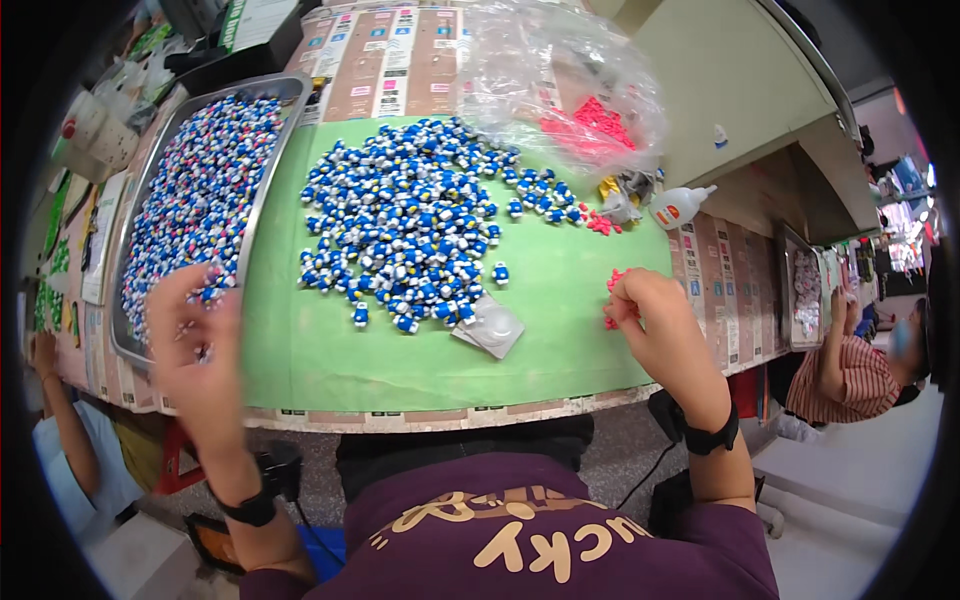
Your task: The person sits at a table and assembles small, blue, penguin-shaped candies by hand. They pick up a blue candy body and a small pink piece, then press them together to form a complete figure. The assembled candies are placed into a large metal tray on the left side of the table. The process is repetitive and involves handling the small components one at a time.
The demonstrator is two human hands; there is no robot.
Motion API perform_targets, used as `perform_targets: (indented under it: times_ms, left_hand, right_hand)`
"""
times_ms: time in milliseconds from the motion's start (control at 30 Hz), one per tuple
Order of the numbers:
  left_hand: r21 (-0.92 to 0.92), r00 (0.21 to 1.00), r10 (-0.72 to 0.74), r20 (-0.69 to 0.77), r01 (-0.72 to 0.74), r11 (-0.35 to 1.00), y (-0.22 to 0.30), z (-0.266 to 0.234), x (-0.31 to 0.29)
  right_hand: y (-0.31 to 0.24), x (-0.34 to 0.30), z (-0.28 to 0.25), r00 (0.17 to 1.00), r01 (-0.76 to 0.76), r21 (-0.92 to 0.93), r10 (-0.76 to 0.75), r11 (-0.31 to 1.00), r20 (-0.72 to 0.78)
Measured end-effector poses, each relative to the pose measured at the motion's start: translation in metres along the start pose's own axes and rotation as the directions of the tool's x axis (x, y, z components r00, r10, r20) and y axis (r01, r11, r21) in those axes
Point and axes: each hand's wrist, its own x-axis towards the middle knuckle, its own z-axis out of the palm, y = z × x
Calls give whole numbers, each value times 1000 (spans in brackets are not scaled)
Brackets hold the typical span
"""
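Observation:
My left hand [196, 345], smeared by motion, is over the near right edge of a metal tray [243, 262] filled with small blue-and-white figurines bearing pink bits. A few figurines show about its fingers; whether any is held is unclear. On the green mat [330, 375] lies a wide heap of blue-and-white figurines [400, 215] with yellow bits. My right hand [655, 325] is at the mat's right side, fingertips pinched together beside small pink pieces [616, 277]. What they grip, if anything, is hidden. Between my hands, a clear plastic piece [490, 328] touches the heap's near edge.
A clear plastic bag [560, 75] with pink pieces [600, 125] lies at the back. More pink pieces [602, 223], crumpled foil [628, 195] and a white squeeze bottle [682, 206] are at right. A cabinet [735, 85] stands behind. People [850, 375] work on both sides.

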Motion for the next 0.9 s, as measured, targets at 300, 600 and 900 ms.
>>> perform_targets:
  times_ms: [300,600,900]
  left_hand:
    - [41,867,18,498,-45,998,22,52,-32]
    - [-196,896,21,445,75,978,22,52,-31]
    - [-540,550,88,831,758,366,71,52,-27]
  right_hand:
    - [-10,3,14,995,99,-171,-102,980,-13]
    - [-37,17,-1,995,98,191,-89,977,-55]
    - [-93,30,-10,831,556,242,-541,795,-131]
